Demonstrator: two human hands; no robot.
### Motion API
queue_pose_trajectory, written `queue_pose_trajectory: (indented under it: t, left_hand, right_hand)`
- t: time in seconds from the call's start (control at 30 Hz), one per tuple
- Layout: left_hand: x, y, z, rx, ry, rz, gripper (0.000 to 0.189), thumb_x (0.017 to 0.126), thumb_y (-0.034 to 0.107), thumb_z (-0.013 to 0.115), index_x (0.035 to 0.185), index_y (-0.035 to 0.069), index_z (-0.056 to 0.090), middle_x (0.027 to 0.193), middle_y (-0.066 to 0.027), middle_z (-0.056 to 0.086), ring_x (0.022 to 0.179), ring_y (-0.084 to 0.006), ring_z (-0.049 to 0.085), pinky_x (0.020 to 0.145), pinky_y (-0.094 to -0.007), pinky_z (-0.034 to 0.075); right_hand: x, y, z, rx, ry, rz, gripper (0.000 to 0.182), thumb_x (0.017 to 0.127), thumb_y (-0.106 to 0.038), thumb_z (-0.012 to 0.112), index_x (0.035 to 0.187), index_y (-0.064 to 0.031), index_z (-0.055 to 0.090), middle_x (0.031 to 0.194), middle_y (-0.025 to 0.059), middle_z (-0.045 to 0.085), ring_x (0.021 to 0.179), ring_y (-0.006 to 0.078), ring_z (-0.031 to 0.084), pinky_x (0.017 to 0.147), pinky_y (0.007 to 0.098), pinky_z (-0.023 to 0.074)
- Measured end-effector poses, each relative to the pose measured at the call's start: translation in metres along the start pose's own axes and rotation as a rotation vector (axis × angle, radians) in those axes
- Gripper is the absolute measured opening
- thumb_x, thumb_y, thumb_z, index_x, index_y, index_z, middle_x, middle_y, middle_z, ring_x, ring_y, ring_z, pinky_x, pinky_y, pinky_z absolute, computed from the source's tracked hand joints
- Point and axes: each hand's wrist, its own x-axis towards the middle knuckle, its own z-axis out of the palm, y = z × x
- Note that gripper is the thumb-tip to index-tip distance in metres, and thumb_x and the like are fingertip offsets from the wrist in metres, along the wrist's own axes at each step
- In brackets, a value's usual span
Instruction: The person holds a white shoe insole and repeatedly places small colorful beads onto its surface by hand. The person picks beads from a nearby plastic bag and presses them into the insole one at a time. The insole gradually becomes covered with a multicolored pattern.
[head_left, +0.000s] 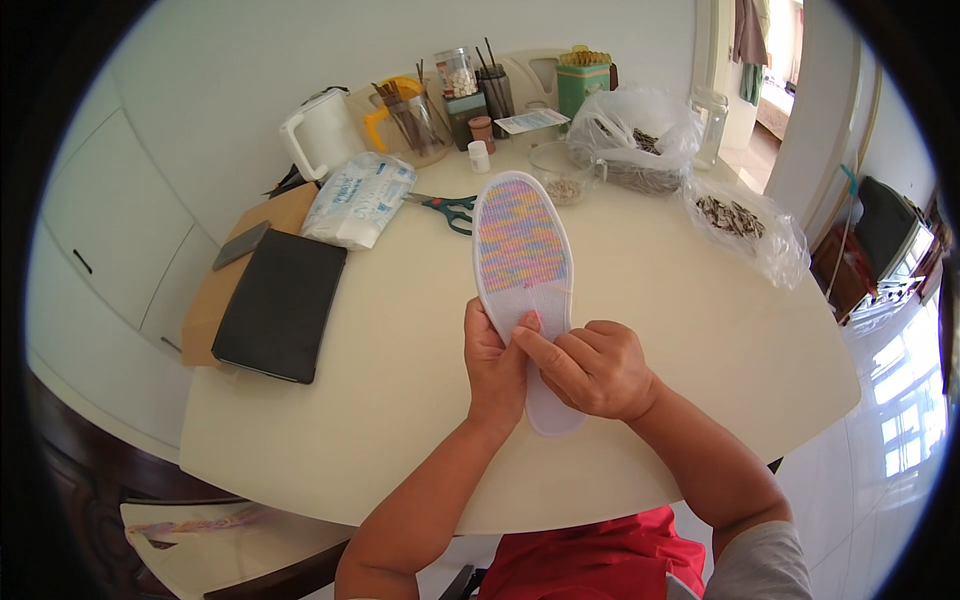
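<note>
A white insole (553, 307) with multicoloured stitching over its upper half is held upright above the table. My left hand (495, 360) grips it along the left edge, the thumb lying across the front. Over the lower, unstitched half lies my right hand (600, 367), its index finger extended to the left thumb's tip and its other fingers curled. A small pink strand shows beside that thumb. Whether the right fingers pinch a needle or thread is hidden. One pale thread crosses the insole's right edge, just below the stitching.
Green-handled scissors (450, 210) lie behind the insole. To the left are a black tablet-like case (281, 307) and a plastic pack (360, 199). Behind stand a white kettle (326, 131) and a glass cup (562, 180). Bags of seeds (731, 217) sit at right on the table (712, 337).
</note>
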Motion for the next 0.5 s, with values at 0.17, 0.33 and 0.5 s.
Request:
queue_pose_trajectory:
  t: [0.17, 0.33, 0.5]
  left_hand:
    - [0.0003, -0.0007, -0.0002, 0.008, 0.017, -0.01, 0.022, 0.088, 0.012, 0.055, 0.103, 0.005, 0.04, 0.097, -0.0036, 0.052, 0.084, -0.0072, 0.05, 0.072, -0.0237, 0.045]
    - [0.0006, -0.0013, -0.0013, 0.032, 0.009, -0.02, 0.023, 0.089, 0.014, 0.056, 0.103, 0.007, 0.04, 0.097, -0.0019, 0.052, 0.083, -0.006, 0.05, 0.072, -0.0229, 0.045]
    - [0.0013, -0.0034, -0.0028, 0.007, -0.002, -0.021, 0.023, 0.089, 0.014, 0.056, 0.103, 0.008, 0.04, 0.098, -0.0012, 0.053, 0.083, -0.0056, 0.05, 0.073, -0.0233, 0.046]
  right_hand:
    - [-0.001, 0.0003, 0.0017, 0.009, -0.006, 0.009, 0.043, 0.062, -0.009, 0.058, 0.104, 0.0009, 0.058, 0.058, -0.0022, 0.047, 0.045, 0.0089, 0.046, 0.039, 0.0236, 0.035]
    - [0.0021, -0.0013, 0.0021, 0.045, 0.03, 0.049, 0.039, 0.06, -0.001, 0.062, 0.099, -0.0012, 0.06, 0.053, -0.0022, 0.046, 0.04, 0.0106, 0.043, 0.038, 0.0246, 0.0346]
    - [0.0017, -0.0021, 0.0027, 0.052, 0.017, 0.068, 0.039, 0.06, -0.001, 0.062, 0.099, -0.0023, 0.061, 0.053, -0.0022, 0.046, 0.04, 0.0111, 0.043, 0.038, 0.025, 0.0352]
